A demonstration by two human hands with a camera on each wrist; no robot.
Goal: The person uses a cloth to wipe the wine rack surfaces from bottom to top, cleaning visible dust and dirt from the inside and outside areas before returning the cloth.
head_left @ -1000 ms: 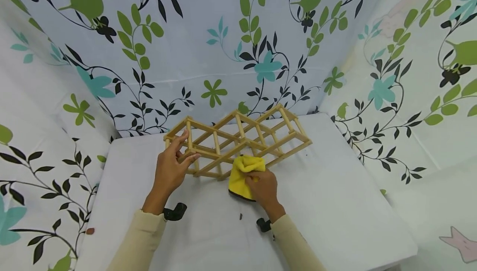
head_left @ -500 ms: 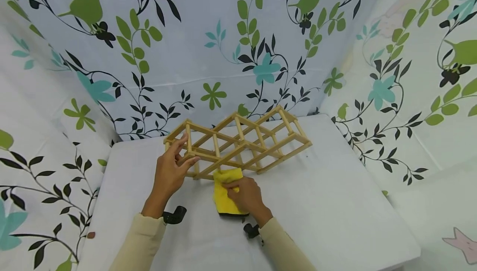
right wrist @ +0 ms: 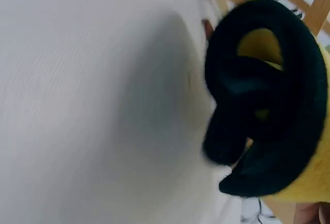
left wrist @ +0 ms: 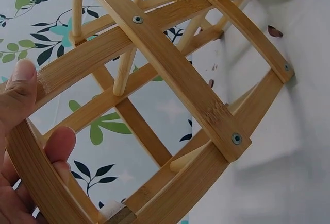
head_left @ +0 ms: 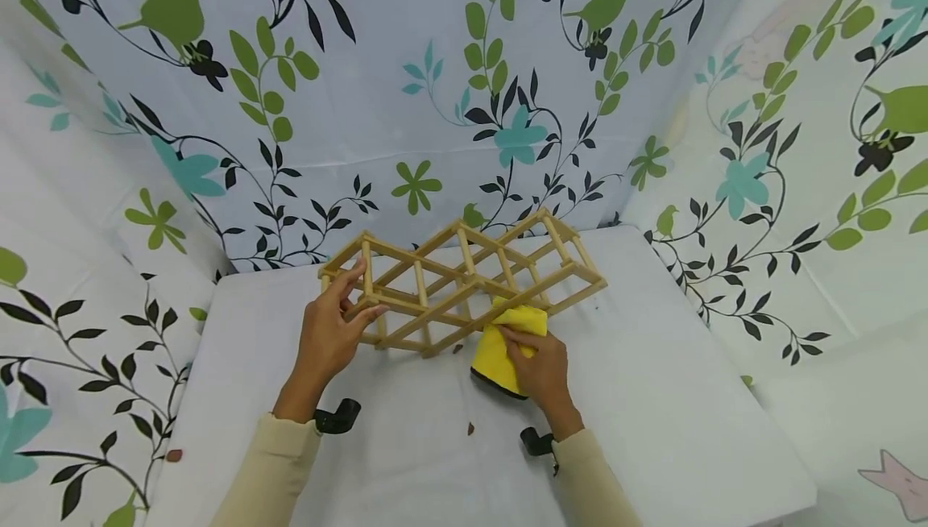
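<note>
A bamboo lattice rack [head_left: 470, 279] of crossed slats and round dowels stands at the back of the white table. My left hand [head_left: 329, 342] grips its left end; in the left wrist view the thumb [left wrist: 23, 82] lies along a slat and the fingers reach round behind. Bunched in my right hand [head_left: 544, 370] is a yellow cloth [head_left: 499, 359] with a dark edge, its top at the rack's lower front slat, right of the middle. Close up in the right wrist view, the cloth's black trim [right wrist: 304, 131] curls in a loop and hides most of the hand.
Small brown flakes lie on the white table [head_left: 689, 414]: one flake [head_left: 470, 429] in front, another [head_left: 457, 348] by the rack's foot. A reddish chip [head_left: 174, 455] lies at the left edge. A leaf-patterned curtain [head_left: 348, 108] hangs close behind the rack.
My right hand took the cloth leftward along the rack's lower front, then back right, further than where it was a second ago. The left hand and the rack stay in place.
</note>
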